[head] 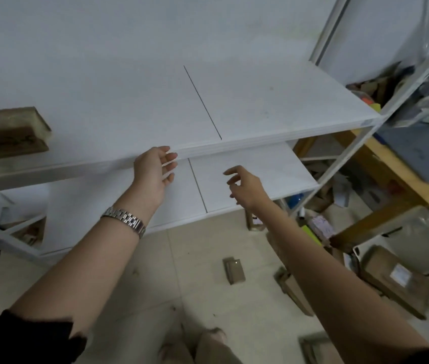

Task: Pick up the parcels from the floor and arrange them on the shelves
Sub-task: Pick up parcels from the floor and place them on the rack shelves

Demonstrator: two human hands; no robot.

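Looking down from my own head, I see both my bare arms stretched out in front of a white shelving unit. My left hand (155, 171), with a metal watch (125, 219) on its wrist, is open with fingers loosely spread, right at the front edge of the upper shelf (247, 101), and it holds nothing. My right hand (244, 187) is also empty, fingers loosely curled and apart, hovering in front of the lower shelf (255, 174). Only one brown parcel (11, 132) sits on the upper shelf, well off to the left of my left hand. The rest of that shelf, and the lower shelf as far as I can see it, are bare. Below my hands, on the tiled floor (155, 298), a small cardboard parcel (233, 270) lies between my forearms, and a larger flat parcel with a label (394, 279) lies to the right of my right arm, among other brown packages. I judge the job barely started: one parcel shelved, several left on the floor, and I would need to bend down for the next one.
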